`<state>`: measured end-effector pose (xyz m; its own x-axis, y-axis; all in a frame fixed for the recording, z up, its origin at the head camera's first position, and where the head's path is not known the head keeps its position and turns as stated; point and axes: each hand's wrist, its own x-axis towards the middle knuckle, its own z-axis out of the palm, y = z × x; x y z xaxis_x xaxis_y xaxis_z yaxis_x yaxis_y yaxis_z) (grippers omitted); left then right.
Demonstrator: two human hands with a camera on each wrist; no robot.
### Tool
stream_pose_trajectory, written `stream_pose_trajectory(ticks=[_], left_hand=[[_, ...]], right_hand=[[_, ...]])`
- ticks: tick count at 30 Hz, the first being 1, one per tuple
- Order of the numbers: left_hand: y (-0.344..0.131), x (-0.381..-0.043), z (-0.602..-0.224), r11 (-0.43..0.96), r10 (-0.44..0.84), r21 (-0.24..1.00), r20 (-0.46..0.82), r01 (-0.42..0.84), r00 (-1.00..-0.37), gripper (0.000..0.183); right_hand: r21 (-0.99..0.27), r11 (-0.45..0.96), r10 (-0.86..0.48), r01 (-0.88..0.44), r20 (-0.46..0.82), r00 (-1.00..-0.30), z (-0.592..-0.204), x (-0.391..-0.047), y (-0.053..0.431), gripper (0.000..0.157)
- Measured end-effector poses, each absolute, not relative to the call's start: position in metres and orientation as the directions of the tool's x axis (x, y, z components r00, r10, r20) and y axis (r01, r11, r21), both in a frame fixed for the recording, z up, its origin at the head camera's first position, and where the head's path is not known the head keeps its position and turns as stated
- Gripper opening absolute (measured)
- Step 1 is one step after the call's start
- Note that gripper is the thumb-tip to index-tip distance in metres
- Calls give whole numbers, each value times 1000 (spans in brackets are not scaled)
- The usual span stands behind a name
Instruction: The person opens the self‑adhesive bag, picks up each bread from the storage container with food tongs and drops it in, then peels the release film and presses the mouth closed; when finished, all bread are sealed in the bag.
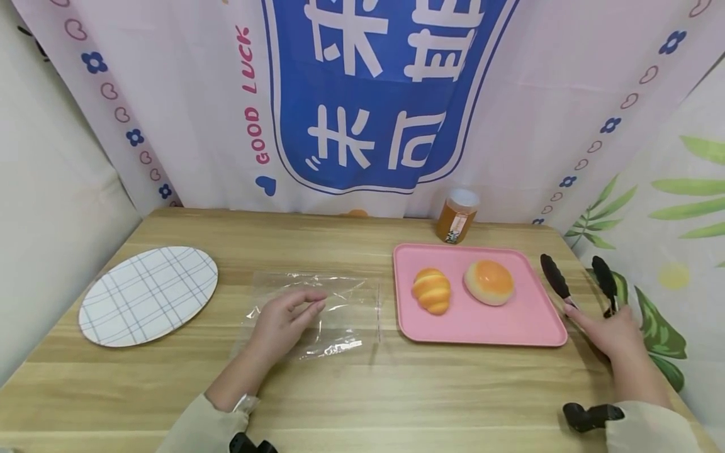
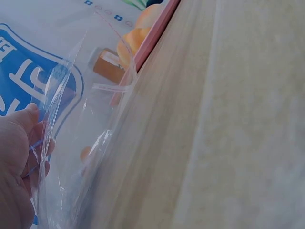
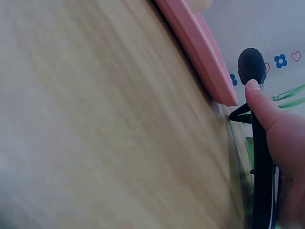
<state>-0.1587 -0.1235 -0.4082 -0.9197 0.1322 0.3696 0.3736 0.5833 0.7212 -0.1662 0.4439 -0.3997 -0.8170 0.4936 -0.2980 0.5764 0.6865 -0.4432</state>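
My left hand [image 1: 286, 324] is over a clear plastic bag [image 1: 351, 308], thumb and fingers pinching its film. In the left wrist view the bag [image 2: 90, 167] stands partly raised off the wood beside the fingers. At the right edge of the table, my right hand [image 1: 614, 336] grips black-tipped tongs [image 1: 555, 277] whose two arms are spread apart, tips pointing away. The right wrist view has the thumb along one arm of the tongs [image 3: 261, 157]. Between the hands, a pink tray [image 1: 476, 327] bears a croissant [image 1: 432, 290] and a round bun [image 1: 489, 282].
An oval white plate [image 1: 150, 296] with a grid pattern lies on the left of the wooden table [image 1: 362, 402]. Behind the tray stands a jar [image 1: 456, 217] of amber contents with a pale lid. A printed curtain [image 1: 198, 126] hangs along the table's back edge.
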Motion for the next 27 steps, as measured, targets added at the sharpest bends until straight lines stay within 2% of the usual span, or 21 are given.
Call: stream_pose_trajectory(ticks=[5,12,16,19,23,27], left_hand=[[-124,-158,-410,581,136,719,376,381,-917,14],[-123,-158,-410,582,140,719,372,380,-918,14],[-123,-158,-409,584,138,720,367,375,-920,14],[-123,-158,-409,584,138,720,369,376,-919,14],[-123,-158,-408,585,142,713,379,387,-914,14],[-124,-159,-409,582,146,714,379,389,-914,15]], right_hand=[[-443,686,528,578,-243,-814,-403,-164,441,127],[-490,726,478,482,-144,-867,-397,-152,436,117],[-509,778,381,369,-85,-921,-387,-143,428,111],[-458,847,273,270,-60,-960,-377,-138,419,106],[-395,907,121,144,-84,-989,-367,-134,407,99],[-340,938,35,74,-120,-992,-362,-134,398,102]])
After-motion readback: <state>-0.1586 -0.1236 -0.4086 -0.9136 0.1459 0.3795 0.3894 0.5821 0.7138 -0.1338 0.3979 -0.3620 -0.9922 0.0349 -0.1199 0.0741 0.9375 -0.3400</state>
